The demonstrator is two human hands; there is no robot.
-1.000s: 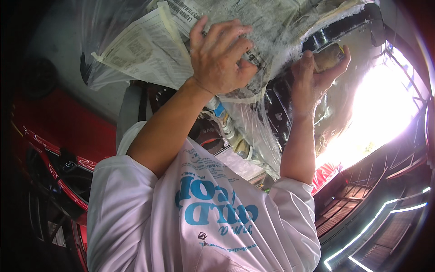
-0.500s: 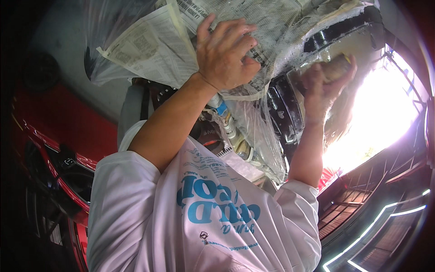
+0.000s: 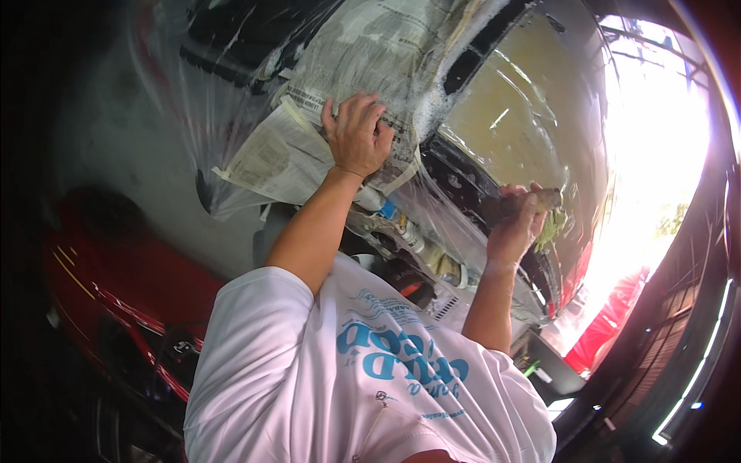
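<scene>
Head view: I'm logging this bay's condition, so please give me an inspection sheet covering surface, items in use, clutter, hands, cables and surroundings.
Surface: shiny, curved tan panel with bright reflections
Items in use: brownish block; printed newspaper; clear plastic sheeting
Clutter: bottle-like containers near the person's torso
Hands: left hand over the newspaper, fingers bent, holding nothing visible; right hand gripping the block
Cables: nothing seen
Surroundings: red car at left; bright opening at right
</scene>
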